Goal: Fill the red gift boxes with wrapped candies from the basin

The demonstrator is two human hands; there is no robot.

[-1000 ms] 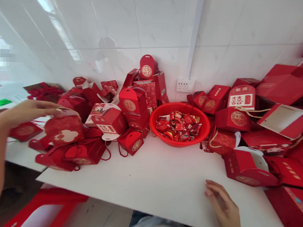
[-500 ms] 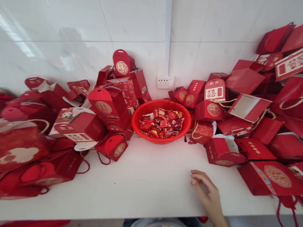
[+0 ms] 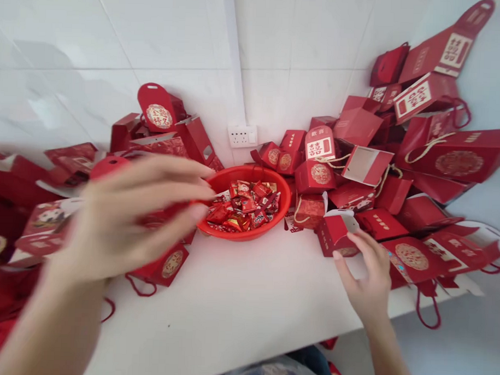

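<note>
My left hand [image 3: 146, 211] is raised in front of the left-hand boxes, blurred by motion. Its fingers are stretched out and apart from the thumb, with nothing between them. The fingertips overlap the left rim of a red plastic basin [image 3: 286, 202] in view; whether they touch it cannot be told. Wrapped candies [image 3: 245, 204] lie in that basin. On the right, my right hand [image 3: 367, 276] has its fingers and thumb around the near right side of a red gift box [image 3: 329, 237]. This box stands on the table with its top open, its pale inside showing.
Red gift boxes with gold and white prints are heaped on the right [image 3: 411, 256] and left [image 3: 160, 110] of the white table [image 3: 213, 295]. A wall socket [image 3: 242, 136] sits behind the basin. Corded handles hang past the table's front right edge.
My left hand has come into view at the left. My right hand has moved from the bare tabletop to the open gift box. The view has turned to the right.
</note>
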